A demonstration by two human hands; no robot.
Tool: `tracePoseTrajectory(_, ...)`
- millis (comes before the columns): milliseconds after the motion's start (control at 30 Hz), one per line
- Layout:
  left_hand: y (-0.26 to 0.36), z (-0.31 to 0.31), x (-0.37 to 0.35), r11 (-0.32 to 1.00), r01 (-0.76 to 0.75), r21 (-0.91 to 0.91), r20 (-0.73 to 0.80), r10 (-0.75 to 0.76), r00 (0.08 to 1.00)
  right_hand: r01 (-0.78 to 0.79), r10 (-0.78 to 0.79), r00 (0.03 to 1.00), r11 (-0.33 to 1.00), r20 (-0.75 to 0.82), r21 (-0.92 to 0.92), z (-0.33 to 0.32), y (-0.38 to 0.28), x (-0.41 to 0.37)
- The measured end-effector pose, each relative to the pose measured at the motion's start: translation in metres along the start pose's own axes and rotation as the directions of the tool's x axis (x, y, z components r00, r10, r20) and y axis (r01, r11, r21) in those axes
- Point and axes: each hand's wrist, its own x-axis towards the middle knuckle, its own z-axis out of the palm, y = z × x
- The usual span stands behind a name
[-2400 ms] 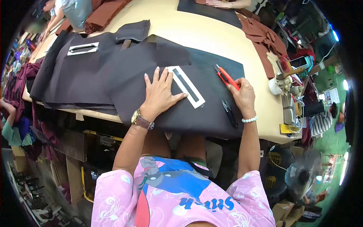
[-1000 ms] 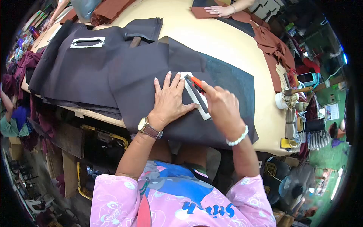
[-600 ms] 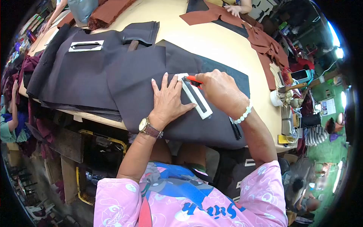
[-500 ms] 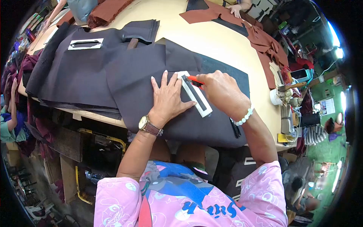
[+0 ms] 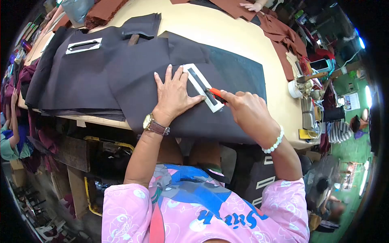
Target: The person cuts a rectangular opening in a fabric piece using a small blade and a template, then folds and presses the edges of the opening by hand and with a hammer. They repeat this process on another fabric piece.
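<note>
My left hand (image 5: 172, 93) lies flat with fingers spread on a dark brown sheet of material (image 5: 137, 77). Its thumb and fingertips touch a slim white rectangular frame (image 5: 195, 83) with a long dark opening, set at a slant. My right hand (image 5: 249, 113) is closed around an orange utility knife (image 5: 216, 92), whose tip meets the opening near the frame's lower half. The blade itself is too small to make out. Beneath the sheet's right side, a dark blue-green cutting mat (image 5: 243, 77) shows.
A second white frame (image 5: 84, 45) lies on dark material at the left. Behind it rests a dark tool with a wooden handle (image 5: 133, 39). Rust-brown pieces (image 5: 279, 34) lie at the far right, near another person's hand (image 5: 252, 7). A white cup (image 5: 294, 89) stands by the right edge.
My right hand has drawn the knife down along the frame's opening, from near its top to its lower half. My left hand keeps its place on the sheet. The camera view has shifted slightly.
</note>
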Motion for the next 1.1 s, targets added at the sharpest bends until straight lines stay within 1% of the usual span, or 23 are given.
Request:
tracePoseTrajectory(233, -0.001, 0.003, 0.000, 0.999, -0.026, 0.034, -0.026, 0.027, 0.999, -0.072, 0.072, 0.997, 0.997, 0.032, -0.012, 0.000, -0.003, -0.042)
tracePoseTrajectory(267, -0.001, 0.001, 0.000, 0.998, -0.032, 0.053, -0.012, 0.033, 0.999, -0.059, 0.059, 0.998, 0.998, 0.019, 0.025, 0.000, 0.000, -0.045)
tracePoseTrajectory(333, -0.008, -0.005, 0.002, 0.998, -0.010, -0.062, -0.029, 0.008, 1.000, -0.028, 0.029, 0.999, 0.995, -0.012, 0.099, 0.001, 0.012, -0.042)
tracePoseTrajectory(367, -0.015, -0.009, 0.002, 0.993, -0.002, -0.116, -0.034, -0.002, 0.999, 0.021, 0.004, 0.996, 0.962, -0.091, 0.272, 0.014, 0.034, -0.041)
tracePoseTrajectory(400, -0.022, -0.016, 0.001, 0.999, 0.019, -0.037, -0.143, -0.025, 0.989, -0.065, 0.105, 0.992, 0.902, -0.073, 0.426, 0.012, 0.046, -0.038)
tracePoseTrajectory(433, -0.035, -0.023, 0.002, 0.998, 0.053, -0.038, -0.188, -0.059, 0.980, -0.145, 0.201, 0.979, 0.812, -0.038, 0.565, 0.009, 0.057, -0.035)
tracePoseTrajectory(467, -0.050, -0.027, 0.002, 0.993, 0.121, 0.010, -0.208, -0.116, 0.971, -0.290, 0.383, 0.924, 0.711, -0.007, 0.641, 0.013, 0.071, -0.032)
tracePoseTrajectory(500, -0.065, -0.030, 0.000, 0.980, 0.189, 0.056, -0.232, -0.172, 0.957, -0.412, 0.546, 0.837, 0.578, 0.041, 0.705, 0.022, 0.085, -0.030)
tracePoseTrajectory(567, -0.091, -0.033, -0.002, 0.925, 0.340, 0.168, -0.203, -0.305, 0.931, -0.415, 0.620, 0.777, 0.636, -0.111, 0.650, 0.044, 0.111, -0.023)
tracePoseTrajectory(600, -0.101, -0.029, -0.005, 0.898, 0.384, 0.213, -0.207, -0.342, 0.916, -0.420, 0.647, 0.738, 0.662, -0.191, 0.621, 0.056, 0.121, -0.020)
tracePoseTrajectory(700, -0.113, -0.023, -0.011, 0.877, 0.250, 0.410, -0.219, -0.171, 0.961, -0.389, 0.611, 0.698, 0.761, -0.373, 0.519, 0.092, 0.136, -0.010)
tracePoseTrajectory(733, -0.110, -0.020, -0.012, 0.868, 0.212, 0.450, -0.324, -0.063, 0.944, -0.427, 0.635, 0.692, 0.744, -0.345, 0.514, 0.099, 0.137, -0.008)
tracePoseTrajectory(833, -0.113, -0.018, -0.005, 0.885, 0.154, 0.439, -0.313, -0.010, 0.950, -0.445, 0.554, 0.698, 0.832, -0.454, 0.330, 0.110, 0.131, -0.012)
tracePoseTrajectory(867, -0.113, -0.017, -0.001, 0.888, 0.162, 0.431, -0.387, 0.020, 0.922, -0.437, 0.514, 0.663, 0.856, -0.545, 0.276, 0.111, 0.128, -0.015)
tracePoseTrajectory(900, -0.109, -0.025, 0.003, 0.971, 0.163, 0.176, -0.413, -0.078, 0.907, -0.409, 0.493, 0.651, 0.869, -0.577, 0.279, 0.105, 0.120, -0.021)
tracePoseTrajectory(933, -0.105, -0.036, 0.007, 0.983, 0.155, -0.095, -0.410, -0.180, 0.894, -0.383, 0.471, 0.639, 0.880, -0.608, 0.281, 0.093, 0.109, -0.029)
tracePoseTrajectory(967, -0.103, -0.040, 0.012, 0.923, 0.138, -0.359, -0.378, -0.279, 0.883, -0.357, 0.451, 0.627, 0.891, -0.636, 0.280, 0.083, 0.098, -0.038)
tracePoseTrajectory(1000, -0.122, -0.032, 0.023, 0.643, 0.054, -0.764, -0.281, -0.407, 0.869, -0.379, 0.524, 0.674, 0.850, -0.521, 0.366, 0.075, 0.087, -0.047)
tracePoseTrajectory(1033, -0.119, -0.043, 0.028, 0.190, 0.080, -0.979, -0.032, -0.526, 0.850, -0.408, 0.582, 0.713, 0.798, -0.392, 0.443, 0.068, 0.074, -0.057)
tracePoseTrajectory(1067, -0.134, -0.042, 0.033, 0.057, 0.154, -0.986, 0.104, -0.506, 0.856, -0.441, 0.620, 0.742, 0.739, -0.255, 0.510, 0.067, 0.065, -0.066)
tracePoseTrajectory(1100, -0.148, -0.042, 0.035, -0.073, 0.225, -0.972, 0.232, -0.469, 0.852, -0.394, 0.569, 0.779, 0.771, -0.263, 0.501, 0.074, 0.061, -0.074)
